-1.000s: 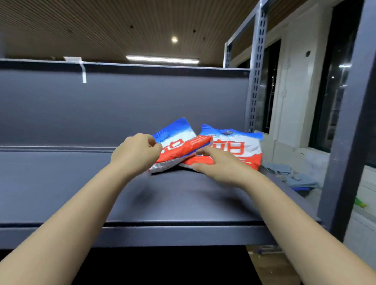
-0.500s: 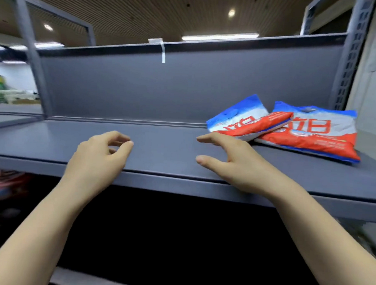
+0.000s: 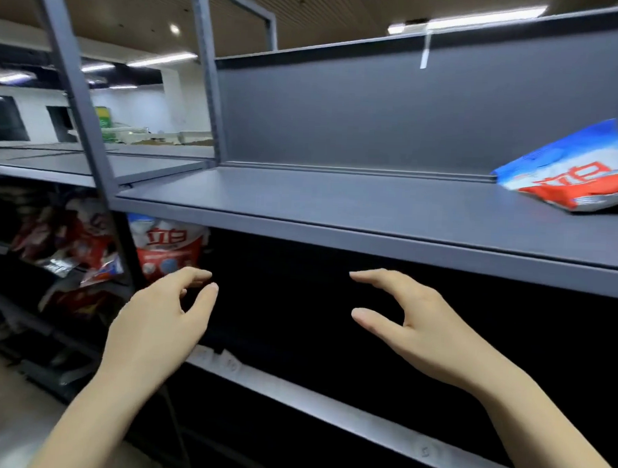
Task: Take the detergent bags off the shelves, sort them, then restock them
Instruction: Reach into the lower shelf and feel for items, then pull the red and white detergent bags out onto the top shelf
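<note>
A red, white and blue detergent bag (image 3: pixel 577 174) lies on the grey top shelf (image 3: pixel 337 206) at the far right, partly cut off by the frame edge. Another detergent bag (image 3: pixel 169 248) stands upright on the dark lower level at the left, under the shelf edge. My left hand (image 3: pixel 163 319) hovers just in front of and below that bag, fingers loosely curved, holding nothing. My right hand (image 3: pixel 414 321) floats in front of the dark lower bay, fingers spread and relaxed, empty.
A pile of more bags (image 3: pixel 74 250) fills the neighbouring unit's lower shelf at the left. A grey upright post (image 3: pixel 91 122) divides the two units. A lower shelf lip (image 3: pixel 327 403) runs beneath my hands. The floor shows at the bottom left.
Both hands let go of the bags on the top shelf and dropped below its front edge. My view swung left and down, so those bags slid to the right edge.
</note>
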### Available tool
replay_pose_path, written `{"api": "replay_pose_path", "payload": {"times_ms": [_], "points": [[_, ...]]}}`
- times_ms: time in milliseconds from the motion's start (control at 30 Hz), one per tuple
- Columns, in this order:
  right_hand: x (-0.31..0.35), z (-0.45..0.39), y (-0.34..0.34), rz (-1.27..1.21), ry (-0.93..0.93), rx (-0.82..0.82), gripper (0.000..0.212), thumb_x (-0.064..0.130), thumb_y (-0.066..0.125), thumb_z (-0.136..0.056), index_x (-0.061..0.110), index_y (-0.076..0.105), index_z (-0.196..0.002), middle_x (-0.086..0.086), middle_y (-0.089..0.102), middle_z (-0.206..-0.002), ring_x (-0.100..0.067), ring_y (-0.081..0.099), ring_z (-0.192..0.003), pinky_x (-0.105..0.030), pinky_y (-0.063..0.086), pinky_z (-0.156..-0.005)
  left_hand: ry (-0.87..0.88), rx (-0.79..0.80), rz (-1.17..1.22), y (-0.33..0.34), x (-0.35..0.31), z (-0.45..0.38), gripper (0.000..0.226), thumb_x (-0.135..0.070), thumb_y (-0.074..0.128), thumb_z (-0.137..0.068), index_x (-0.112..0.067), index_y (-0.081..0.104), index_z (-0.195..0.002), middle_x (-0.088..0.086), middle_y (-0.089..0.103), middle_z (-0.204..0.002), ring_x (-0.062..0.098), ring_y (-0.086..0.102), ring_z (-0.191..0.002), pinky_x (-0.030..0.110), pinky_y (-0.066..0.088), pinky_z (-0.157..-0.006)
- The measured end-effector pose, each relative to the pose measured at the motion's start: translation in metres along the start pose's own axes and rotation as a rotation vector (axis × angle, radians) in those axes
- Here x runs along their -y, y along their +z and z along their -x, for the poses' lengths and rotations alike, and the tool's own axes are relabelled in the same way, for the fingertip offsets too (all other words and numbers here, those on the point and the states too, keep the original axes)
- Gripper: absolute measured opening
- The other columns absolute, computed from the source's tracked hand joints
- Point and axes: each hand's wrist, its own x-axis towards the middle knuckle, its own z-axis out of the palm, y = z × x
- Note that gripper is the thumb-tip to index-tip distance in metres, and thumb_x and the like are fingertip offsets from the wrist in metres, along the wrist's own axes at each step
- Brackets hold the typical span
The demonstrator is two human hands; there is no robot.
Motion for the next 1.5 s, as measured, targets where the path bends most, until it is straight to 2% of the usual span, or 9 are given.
{"api": "replay_pose_path", "payload": {"times_ms": [100, 367, 533, 667, 800, 933, 1233, 1333, 1500], "points": [[0.009, -0.009, 0.037, -0.007, 0.012, 0.068, 0.046, 0.047, 0.055, -0.09, 0.046, 0.043, -0.134, 0.031, 0.043, -0.134, 0.012, 0.039, -0.121, -0.004, 0.034, -0.075, -0.051, 0.026, -0.021, -0.011, 0.037, 0.001, 0.022, -0.041, 0.054, -0.09, -0.037, 0.062, -0.111, -0.017, 0.062, -0.086, 0.001, 0.054, -0.075, 0.03, 0.038, -0.068], [0.041, -0.05, 0.141, -0.057, 0.042, 0.252, 0.051, 0.051, 0.053, -0.09, 0.047, 0.036, -0.138, 0.031, 0.037, -0.139, 0.01, 0.038, -0.126, -0.008, 0.038, -0.082, -0.237, 0.046, -0.071, -0.039, 0.142, -0.003, 0.024, -0.042, 0.051, -0.092, -0.037, 0.059, -0.114, -0.027, 0.055, -0.085, -0.002, 0.053, -0.073, 0.028, 0.038, -0.064], [0.048, -0.084, 0.193, -0.092, 0.039, 0.321, 0.052, 0.053, 0.052, -0.089, 0.05, 0.034, -0.138, 0.034, 0.037, -0.137, 0.011, 0.035, -0.127, -0.016, 0.043, -0.092, -0.327, 0.037, -0.094, -0.044, 0.194, -0.016, 0.02, -0.04, 0.051, -0.091, -0.038, 0.06, -0.109, -0.021, 0.062, -0.089, 0.008, 0.056, -0.075, 0.027, 0.036, -0.06], [0.049, -0.115, 0.237, -0.142, 0.033, 0.35, 0.052, 0.054, 0.052, -0.088, 0.051, 0.033, -0.137, 0.036, 0.036, -0.137, 0.015, 0.033, -0.127, -0.02, 0.042, -0.099, -0.401, 0.046, -0.105, -0.039, 0.234, -0.034, 0.021, -0.041, 0.051, -0.091, -0.037, 0.06, -0.11, -0.018, 0.062, -0.096, 0.008, 0.054, -0.083, 0.029, 0.038, -0.065], [0.053, -0.157, 0.282, -0.182, 0.033, 0.371, 0.05, 0.052, 0.052, -0.089, 0.05, 0.035, -0.136, 0.034, 0.038, -0.137, 0.013, 0.036, -0.125, -0.016, 0.041, -0.087, -0.428, 0.06, -0.118, -0.034, 0.267, -0.069, 0.02, -0.039, 0.051, -0.093, -0.036, 0.06, -0.111, -0.016, 0.062, -0.094, 0.001, 0.05, -0.074, 0.024, 0.037, -0.059], [0.066, -0.206, 0.319, -0.208, 0.026, 0.397, 0.048, 0.05, 0.052, -0.091, 0.047, 0.038, -0.136, 0.033, 0.038, -0.137, 0.012, 0.034, -0.127, -0.017, 0.038, -0.099, -0.407, 0.074, -0.159, -0.031, 0.297, -0.112, 0.025, -0.042, 0.046, -0.094, -0.038, 0.056, -0.116, -0.021, 0.057, -0.088, -0.002, 0.049, -0.072, 0.019, 0.037, -0.057], [0.108, -0.298, 0.387, -0.178, -0.05, 0.509, 0.048, 0.05, 0.051, -0.092, 0.045, 0.037, -0.138, 0.03, 0.038, -0.139, 0.011, 0.035, -0.126, -0.018, 0.038, -0.102, -0.439, 0.081, -0.193, -0.03, 0.373, -0.186, 0.032, -0.045, 0.043, -0.095, -0.037, 0.054, -0.123, -0.016, 0.059, -0.111, 0.005, 0.052, -0.096, 0.028, 0.044, -0.072], [0.119, -0.317, 0.412, -0.164, -0.05, 0.527, 0.048, 0.051, 0.051, -0.091, 0.046, 0.037, -0.137, 0.031, 0.037, -0.138, 0.011, 0.035, -0.126, -0.021, 0.04, -0.102, -0.44, 0.086, -0.182, -0.032, 0.399, -0.208, 0.031, -0.045, 0.043, -0.095, -0.038, 0.052, -0.124, -0.017, 0.056, -0.106, 0.006, 0.051, -0.097, 0.028, 0.041, -0.071], [0.143, -0.347, 0.462, -0.17, -0.018, 0.522, 0.047, 0.05, 0.053, -0.091, 0.046, 0.039, -0.136, 0.033, 0.041, -0.134, 0.015, 0.038, -0.121, -0.014, 0.037, -0.096, -0.39, 0.115, -0.123, -0.037, 0.457, -0.242, 0.03, -0.042, 0.045, -0.095, -0.034, 0.054, -0.122, -0.018, 0.061, -0.1, 0.006, 0.057, -0.089, 0.033, 0.049, -0.085]]}}
